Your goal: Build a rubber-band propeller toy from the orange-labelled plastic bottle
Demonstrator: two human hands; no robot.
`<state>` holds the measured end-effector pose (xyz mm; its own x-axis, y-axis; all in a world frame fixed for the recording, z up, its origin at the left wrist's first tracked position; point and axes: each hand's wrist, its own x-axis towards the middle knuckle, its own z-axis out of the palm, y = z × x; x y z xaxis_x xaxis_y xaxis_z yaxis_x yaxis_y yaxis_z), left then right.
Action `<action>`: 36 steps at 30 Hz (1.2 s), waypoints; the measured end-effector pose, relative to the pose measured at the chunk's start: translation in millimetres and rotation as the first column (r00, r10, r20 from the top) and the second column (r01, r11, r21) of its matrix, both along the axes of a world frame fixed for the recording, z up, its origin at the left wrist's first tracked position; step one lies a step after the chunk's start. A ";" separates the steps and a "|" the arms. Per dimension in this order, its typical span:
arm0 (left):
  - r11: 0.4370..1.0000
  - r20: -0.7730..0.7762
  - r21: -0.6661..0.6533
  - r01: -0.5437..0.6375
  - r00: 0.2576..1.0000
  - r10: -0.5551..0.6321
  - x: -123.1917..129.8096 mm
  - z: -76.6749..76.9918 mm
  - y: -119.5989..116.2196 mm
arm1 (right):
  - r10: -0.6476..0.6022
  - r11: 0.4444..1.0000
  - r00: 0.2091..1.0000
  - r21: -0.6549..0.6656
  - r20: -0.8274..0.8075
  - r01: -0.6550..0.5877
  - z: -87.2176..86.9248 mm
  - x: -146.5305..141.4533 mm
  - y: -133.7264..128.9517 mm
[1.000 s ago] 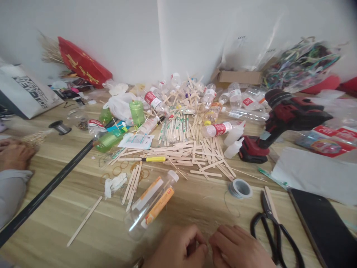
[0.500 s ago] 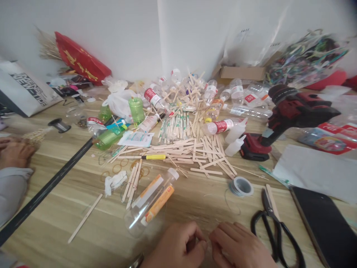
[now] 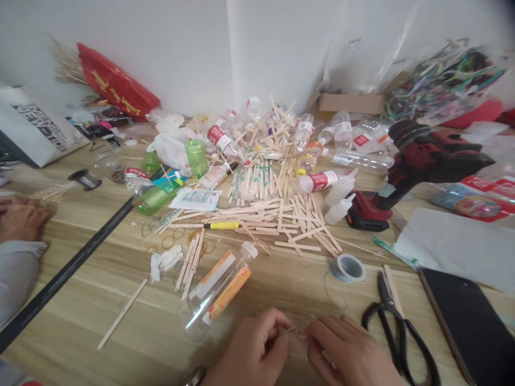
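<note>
My left hand (image 3: pixel 257 348) is at the bottom centre, its fingers curled with thumb and forefinger close together. Just to its right, my right hand (image 3: pixel 348 351) has bent, closed fingers. Something thin and pale shows faintly between the fingertips; it is too small to name. An empty clear bottle (image 3: pixel 217 292) with orange labels lies beside my left hand. Black-handled scissors (image 3: pixel 396 327) rest right of my right hand, against a wooden stick (image 3: pixel 393 289). A spool of thin wire (image 3: pixel 348 268) sits beyond my right hand.
Craft sticks (image 3: pixel 261 220) and plastic bottles (image 3: pixel 319 181) are heaped beyond the hands. A red drill (image 3: pixel 418 166) stands at the right, behind a dark phone or tablet (image 3: pixel 466 321). Another person's hands (image 3: pixel 22 220) rest at the left edge, near a long black strip (image 3: pixel 88 244).
My hands have moved slightly apart at the fingertips, and my left fingertips have risen a little. The other objects look the same.
</note>
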<state>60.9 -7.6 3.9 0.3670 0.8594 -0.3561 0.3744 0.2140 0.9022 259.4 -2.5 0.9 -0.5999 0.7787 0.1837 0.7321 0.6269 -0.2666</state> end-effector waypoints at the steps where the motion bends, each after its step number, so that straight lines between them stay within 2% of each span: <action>1: 1.000 -0.010 0.025 -0.008 1.000 0.008 -0.6 -0.5 0.2 | -0.009 1.000 1.000 0.009 0.004 0.009 -0.5 0.9 0.9; 7: 0.984 -0.155 0.178 0.006 0.988 0.022 -1.6 0.8 -0.4 | -0.039 0.999 0.999 0.026 -0.013 0.040 -4.7 5.0 5.5; 9: 0.955 -0.204 0.295 0.022 0.978 0.041 -2.1 2.9 -2.5 | -0.043 0.999 0.999 0.020 -0.022 0.044 -6.3 6.2 6.1; 11: 0.866 -0.265 0.496 0.056 0.960 0.089 -4.7 7.8 -5.3 | -0.045 0.999 0.999 0.019 -0.022 0.046 -7.9 7.5 6.5; 13: 0.699 -0.318 0.706 0.111 0.932 0.172 -10.6 16.4 -6.4 | -0.050 0.998 0.999 0.026 -0.019 0.050 -9.4 8.9 6.6; 15: 0.552 -0.332 0.819 0.155 0.913 0.236 -19.8 28.1 -2.4 | -0.057 0.998 0.998 0.036 -0.015 0.058 -10.5 9.9 6.5; 16: 0.514 -0.329 0.844 0.153 0.905 0.270 -25.3 34.1 2.3 | -0.058 0.998 0.998 0.037 -0.014 0.059 -10.9 10.1 6.3; 17: 0.509 -0.341 0.848 0.149 0.889 0.307 -30.9 39.6 9.0 | -0.058 0.998 0.998 0.037 -0.011 0.059 -11.4 10.1 5.9; 19: 0.580 -0.454 0.797 0.167 0.799 0.394 -41.6 48.2 27.2 | -0.054 0.998 0.999 0.035 -0.005 0.054 -12.7 9.3 4.7; 21: 0.711 -0.622 0.673 0.202 0.674 0.398 -49.0 52.8 48.5 | -0.048 0.998 0.999 0.044 -0.010 0.049 -14.9 7.9 3.0; 23: 0.836 -0.755 0.484 0.259 0.606 0.249 -51.2 54.3 67.4 | -0.046 0.997 0.999 0.057 -0.020 0.047 -17.9 6.3 1.0; 24: 0.869 -0.783 0.408 0.280 0.597 0.176 -50.3 54.3 74.8 | -0.045 0.997 0.999 0.060 -0.026 0.046 -19.3 5.6 0.0; 26: 0.902 -0.822 0.307 0.304 0.563 0.091 -45.6 53.5 84.4 | -0.045 0.998 0.999 0.052 -0.028 0.047 -21.9 4.5 -1.6; 30: 0.923 -0.858 0.266 0.278 0.504 0.095 -35.6 49.7 89.7 | -0.047 0.998 0.999 0.032 -0.013 0.048 -25.4 4.1 -3.5; 36: 0.936 -0.842 0.245 0.252 0.535 0.076 -36.4 50.9 89.3 | -0.035 0.999 0.999 -0.020 0.002 0.035 -29.4 5.2 -5.3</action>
